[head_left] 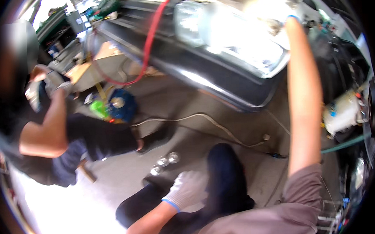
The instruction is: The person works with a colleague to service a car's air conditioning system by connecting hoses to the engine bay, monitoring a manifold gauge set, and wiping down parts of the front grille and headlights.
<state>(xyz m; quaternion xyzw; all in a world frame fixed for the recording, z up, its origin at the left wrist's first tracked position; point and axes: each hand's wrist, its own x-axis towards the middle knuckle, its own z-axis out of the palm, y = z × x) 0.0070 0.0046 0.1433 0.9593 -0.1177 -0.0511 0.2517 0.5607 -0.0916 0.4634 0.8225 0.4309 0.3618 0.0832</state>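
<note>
My left hand (184,190), in a pale knit glove with a blue cuff, is low in the middle over my dark-trousered legs; its fingers look bent, but blur hides whether they hold anything. My right arm reaches up to the black car front (194,79), where my right hand (284,27) is at the upper edge of the headlight (247,44), blurred in glare, its fingers hidden. A red hose (151,38) hangs across the car front. Several small silver round pieces (162,161) lie on the floor left of my knee.
Another person (43,134) sits at the left, hands raised around something unclear. A blue and green object (120,106) and a pale cable (204,115) lie on the floor (260,176). A white container (342,113) and dark equipment are at the right; cluttered parts fill the upper left.
</note>
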